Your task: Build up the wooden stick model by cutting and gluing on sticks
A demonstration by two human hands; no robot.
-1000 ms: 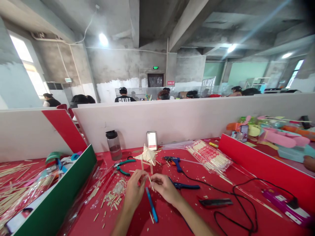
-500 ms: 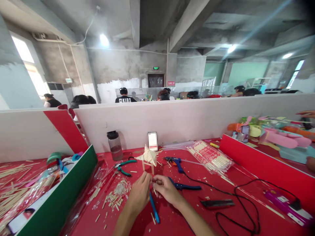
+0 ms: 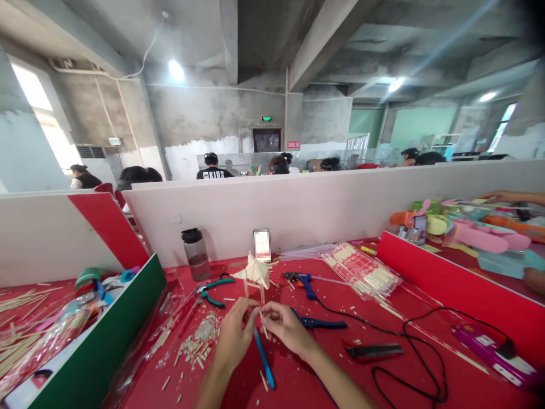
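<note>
My left hand and my right hand meet at the fingertips above the red table. A short thin wooden stick is pinched in my right fingers and points down. My left thumb and fingertips are closed close beside it; what they hold, if anything, is too small to make out. Just beyond my hands stands a small stick-built model with a pointed roof on thin legs. A blue pen-like tool lies beneath my hands. Cut stick pieces are scattered left of my left hand.
Teal-handled pliers and a bottle are at left. A blue glue gun, dark blue cutter, black-and-red tool, bundled sticks and a purple power strip lie right. A phone leans against the white partition.
My left fingers have shifted slightly and spread a little from the palm, while the stick in my right hand shows more clearly. The whole view has drifted slightly.
</note>
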